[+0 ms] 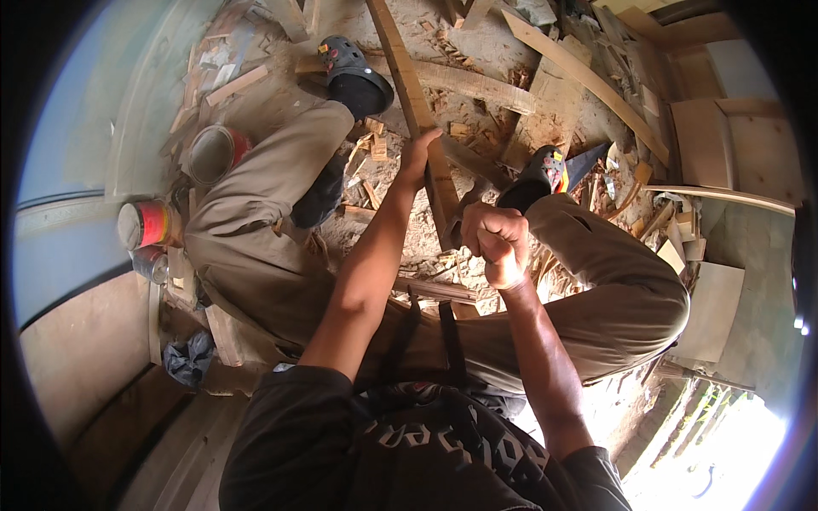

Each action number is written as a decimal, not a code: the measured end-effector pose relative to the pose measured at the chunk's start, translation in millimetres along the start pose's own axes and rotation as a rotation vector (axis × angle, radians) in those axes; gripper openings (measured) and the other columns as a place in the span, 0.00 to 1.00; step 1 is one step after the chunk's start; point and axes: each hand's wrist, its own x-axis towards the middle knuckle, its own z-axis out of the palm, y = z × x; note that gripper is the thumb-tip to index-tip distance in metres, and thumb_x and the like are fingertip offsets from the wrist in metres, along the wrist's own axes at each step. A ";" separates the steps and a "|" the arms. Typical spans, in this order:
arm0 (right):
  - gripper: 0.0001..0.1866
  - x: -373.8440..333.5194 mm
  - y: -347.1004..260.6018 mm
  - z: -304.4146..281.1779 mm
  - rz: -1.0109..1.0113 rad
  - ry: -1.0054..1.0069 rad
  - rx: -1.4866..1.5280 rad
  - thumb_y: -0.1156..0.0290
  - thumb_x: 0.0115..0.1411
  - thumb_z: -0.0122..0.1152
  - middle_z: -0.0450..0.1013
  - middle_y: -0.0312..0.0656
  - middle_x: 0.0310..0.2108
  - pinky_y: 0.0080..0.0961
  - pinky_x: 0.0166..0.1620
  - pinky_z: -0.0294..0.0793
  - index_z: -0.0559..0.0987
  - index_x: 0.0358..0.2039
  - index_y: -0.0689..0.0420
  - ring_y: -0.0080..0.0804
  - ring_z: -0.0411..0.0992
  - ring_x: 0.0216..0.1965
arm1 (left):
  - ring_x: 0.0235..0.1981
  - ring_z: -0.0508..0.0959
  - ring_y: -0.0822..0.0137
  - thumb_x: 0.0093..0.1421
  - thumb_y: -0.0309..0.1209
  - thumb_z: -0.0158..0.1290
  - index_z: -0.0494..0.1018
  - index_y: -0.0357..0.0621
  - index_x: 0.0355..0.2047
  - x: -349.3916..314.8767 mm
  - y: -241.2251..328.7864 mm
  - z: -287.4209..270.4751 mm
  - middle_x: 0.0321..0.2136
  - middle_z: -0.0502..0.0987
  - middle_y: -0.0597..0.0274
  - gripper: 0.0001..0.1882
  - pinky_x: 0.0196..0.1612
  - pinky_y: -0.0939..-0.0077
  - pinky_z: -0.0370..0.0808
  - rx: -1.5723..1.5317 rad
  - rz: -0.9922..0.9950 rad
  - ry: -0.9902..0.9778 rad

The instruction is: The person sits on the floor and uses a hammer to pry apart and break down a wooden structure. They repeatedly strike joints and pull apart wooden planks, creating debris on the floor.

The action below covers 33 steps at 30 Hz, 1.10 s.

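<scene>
Between the person's outstretched legs, a long wooden batten (pixel 407 81) slants over a crosswise board (pixel 477 85) and scattered wood chips (pixel 452 271). Fingers wrapped round its edge, the left hand (pixel 416 162) grips it partway along; the right hand (pixel 497 243) is closed in a fist beside its near end, though what it holds cannot be told. Clogged feet flank the batten, a pale plank (pixel 588 81) lies beyond at right, and a red-banded can (pixel 143 225) stands far left.

Glare (pixel 720 451) btm R, dk corners, edge distort.
</scene>
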 end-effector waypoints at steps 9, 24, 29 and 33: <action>0.14 9.3 2.3 10.9 -0.058 -0.245 -0.116 0.67 0.48 0.50 0.64 0.38 0.12 0.27 0.22 0.61 0.67 0.11 0.61 0.29 0.62 0.15 | 0.25 0.72 0.69 0.53 0.39 0.61 0.74 0.46 0.37 -4.2 -0.8 -13.0 0.25 0.71 0.67 0.15 0.29 0.73 0.69 -0.107 0.023 -0.062; 0.11 -29.1 45.6 19.8 -0.049 -0.411 -0.231 0.67 0.42 0.51 0.63 0.45 0.25 0.38 0.40 0.58 0.66 0.16 0.62 0.42 0.60 0.32 | 0.52 0.71 0.56 0.60 0.55 0.51 0.64 0.39 0.59 20.5 -38.8 -46.3 0.50 0.73 0.57 0.37 0.55 0.62 0.63 0.319 0.006 0.076; 0.11 -52.3 61.0 23.6 0.068 -0.419 -0.362 0.67 0.45 0.57 0.67 0.47 0.35 0.38 0.48 0.60 0.71 0.18 0.63 0.46 0.63 0.42 | 0.45 0.75 0.41 0.57 0.67 0.42 0.70 0.21 0.44 30.3 -68.6 -60.5 0.42 0.74 0.28 0.48 0.48 0.54 0.71 0.742 0.225 0.325; 0.16 -72.4 76.2 24.0 0.060 -0.321 -0.407 0.75 0.43 0.64 0.63 0.55 0.51 0.44 0.52 0.62 0.77 0.35 0.63 0.51 0.63 0.48 | 0.41 0.78 0.42 0.58 0.71 0.31 0.77 0.28 0.36 16.9 -55.8 -40.5 0.36 0.78 0.35 0.50 0.43 0.52 0.74 1.160 -0.001 0.305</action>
